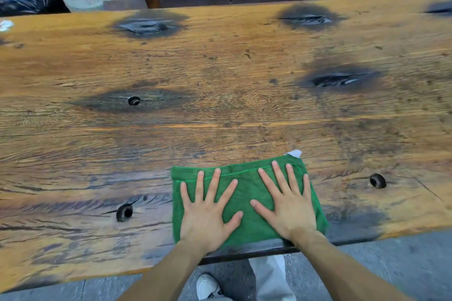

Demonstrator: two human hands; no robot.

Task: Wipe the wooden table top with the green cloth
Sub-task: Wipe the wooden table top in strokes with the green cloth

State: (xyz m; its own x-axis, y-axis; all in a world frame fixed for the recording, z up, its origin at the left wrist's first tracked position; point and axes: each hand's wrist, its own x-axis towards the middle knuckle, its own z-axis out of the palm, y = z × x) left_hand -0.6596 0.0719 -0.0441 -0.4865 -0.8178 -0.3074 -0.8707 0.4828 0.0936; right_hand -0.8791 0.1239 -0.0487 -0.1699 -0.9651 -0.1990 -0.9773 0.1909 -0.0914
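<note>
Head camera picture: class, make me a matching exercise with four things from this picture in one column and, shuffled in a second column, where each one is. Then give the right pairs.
Things:
1. left hand
2. white tag
3. white shoe
4. green cloth

Places:
A. on the ground below the table's near edge
B. spread flat near the wooden table top's near edge
C. pressed flat on the cloth's left half
D. sticking out at the cloth's far right corner

Pairs: 1-C, 2-D, 3-A, 4-B
</note>
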